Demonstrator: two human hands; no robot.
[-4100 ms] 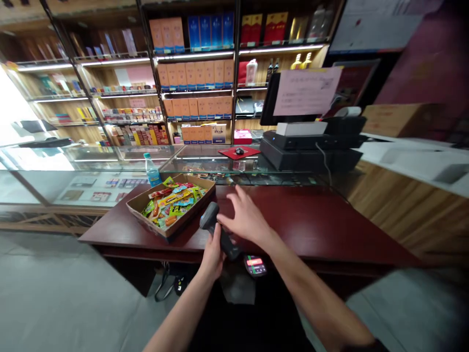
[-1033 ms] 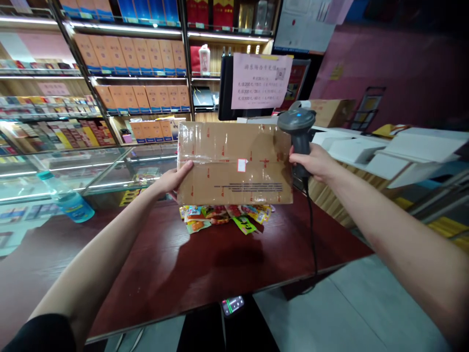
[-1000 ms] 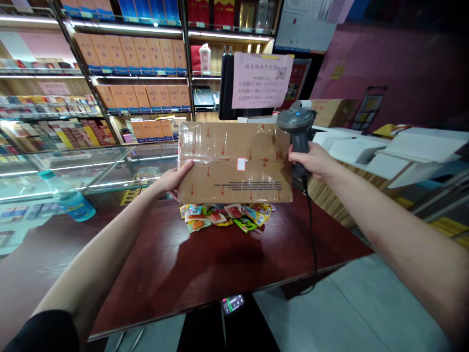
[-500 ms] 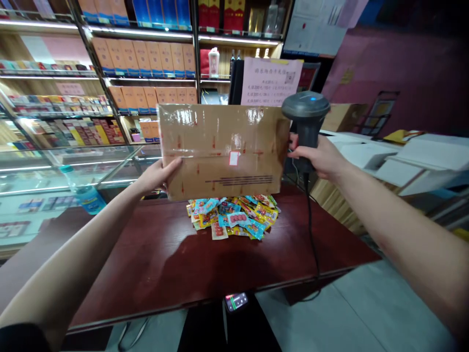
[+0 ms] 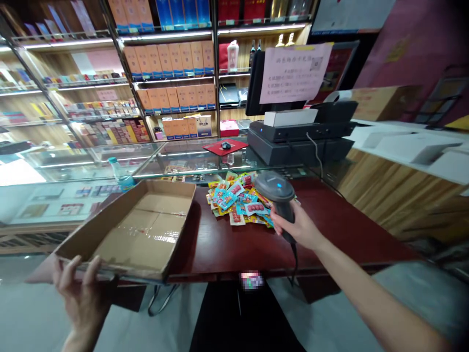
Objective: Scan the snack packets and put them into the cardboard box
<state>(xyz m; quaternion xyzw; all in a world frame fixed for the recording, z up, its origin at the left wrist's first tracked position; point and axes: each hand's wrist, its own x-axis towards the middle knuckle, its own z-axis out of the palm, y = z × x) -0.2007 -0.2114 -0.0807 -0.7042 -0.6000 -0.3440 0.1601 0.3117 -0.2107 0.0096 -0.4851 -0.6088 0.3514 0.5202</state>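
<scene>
Carton, my 10 o'clock: probably light, walls may flex; best held by opposite rims. My left hand grips its near edge. Scanner, 1 o'clock: likely rigid, handle's the hold; my right hand is wrapped round it. Carton's brown, shallow, open-topped; scanner's dark grey, blue light on.

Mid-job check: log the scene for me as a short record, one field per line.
Left hand: fingers over the near rim of the cardboard box
Right hand: holding the scanner
Box interior: in view
Snack packets: loose heap on the table, right of the box
Bottle: beyond the box, partly hidden
Mouse: on the red mat
</scene>
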